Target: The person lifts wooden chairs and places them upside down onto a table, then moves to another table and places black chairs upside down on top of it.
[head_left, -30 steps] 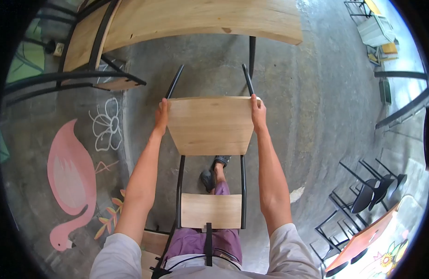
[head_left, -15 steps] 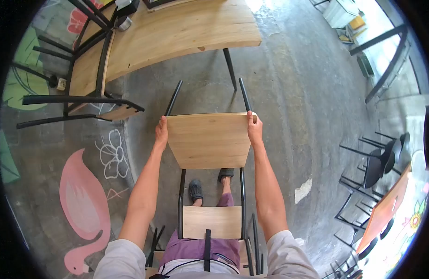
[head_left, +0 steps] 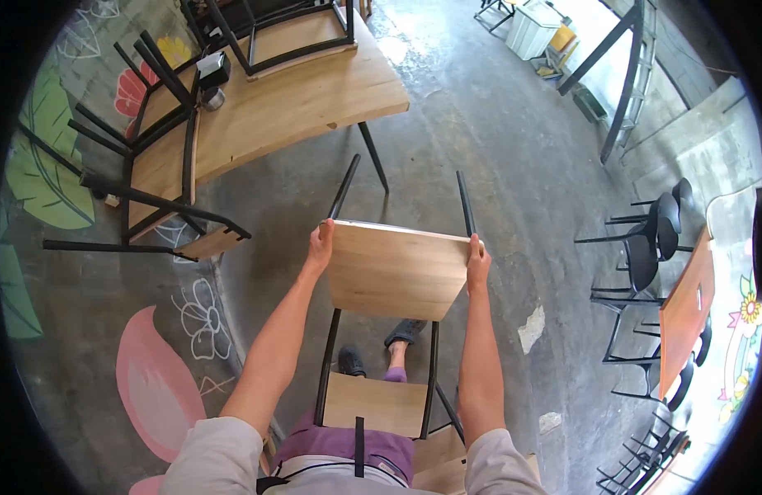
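A chair with a pale wooden seat (head_left: pixel 397 271) and black metal legs is between my arms. My left hand (head_left: pixel 319 246) grips the seat's far left corner, fingers curled around the edge. At the far right corner, my right hand (head_left: pixel 477 264) is closed on the same seat. The wooden backrest (head_left: pixel 374 404) is close to my waist, and two legs point away from me. The seat slants slightly down to the right in view. My shod feet show below it on the concrete floor.
A long wooden table (head_left: pixel 306 103) stands ahead to the left, with upturned chairs (head_left: pixel 162 169) and a metal tin (head_left: pixel 213 99) on it. Black chairs (head_left: pixel 645 256) surround an orange-brown table (head_left: pixel 686 313) on the right. A black slanted frame (head_left: pixel 624 91) stands at the back right.
My view has turned, with the long table shifting left and lower in view. The chair, still in both hands, has moved a little right and tilted clockwise.
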`<action>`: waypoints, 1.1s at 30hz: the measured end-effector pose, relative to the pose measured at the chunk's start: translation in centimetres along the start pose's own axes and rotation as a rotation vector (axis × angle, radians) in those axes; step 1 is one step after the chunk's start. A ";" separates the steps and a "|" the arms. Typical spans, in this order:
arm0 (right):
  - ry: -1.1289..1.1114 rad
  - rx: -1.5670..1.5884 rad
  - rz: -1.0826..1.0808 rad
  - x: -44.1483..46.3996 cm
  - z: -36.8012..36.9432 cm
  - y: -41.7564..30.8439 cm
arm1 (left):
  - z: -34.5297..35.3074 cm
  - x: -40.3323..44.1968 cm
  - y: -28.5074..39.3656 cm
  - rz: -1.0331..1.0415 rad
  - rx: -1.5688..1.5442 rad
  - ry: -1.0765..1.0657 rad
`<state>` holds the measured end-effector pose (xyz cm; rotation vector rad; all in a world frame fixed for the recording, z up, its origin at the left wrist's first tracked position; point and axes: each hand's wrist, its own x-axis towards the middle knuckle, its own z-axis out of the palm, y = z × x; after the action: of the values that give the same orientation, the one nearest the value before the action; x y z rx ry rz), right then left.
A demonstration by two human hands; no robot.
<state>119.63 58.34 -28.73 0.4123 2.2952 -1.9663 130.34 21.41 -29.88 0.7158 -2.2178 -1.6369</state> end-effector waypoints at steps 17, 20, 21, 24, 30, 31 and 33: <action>0.299 0.273 0.021 2.0 -22.1 -5.9 | 21.2 2.0 13.5 0.162 -0.127 -0.313; 0.256 0.328 0.026 1.5 -25.8 -9.6 | 24.1 2.7 16.1 0.244 -0.236 -0.374; 0.244 0.331 0.004 1.5 -26.9 -10.1 | 24.7 2.5 17.4 0.263 -0.250 -0.380; 0.204 0.323 0.015 0.5 -29.4 -12.1 | 25.5 2.5 20.2 0.322 -0.281 -0.392; 0.271 0.474 -0.039 -3.2 -29.2 -17.0 | 24.1 3.8 21.4 0.411 -0.375 -0.352; 0.219 0.440 -0.026 -4.3 -28.7 -18.8 | 23.6 3.7 22.1 0.433 -0.404 -0.310; 0.145 0.395 -0.029 -5.8 -27.4 -21.7 | 22.1 4.1 22.5 0.448 -0.426 -0.289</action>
<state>122.39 81.45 -2.04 0.5710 1.9865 -2.4841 110.83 42.05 -15.64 -0.1283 -1.9024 -1.9497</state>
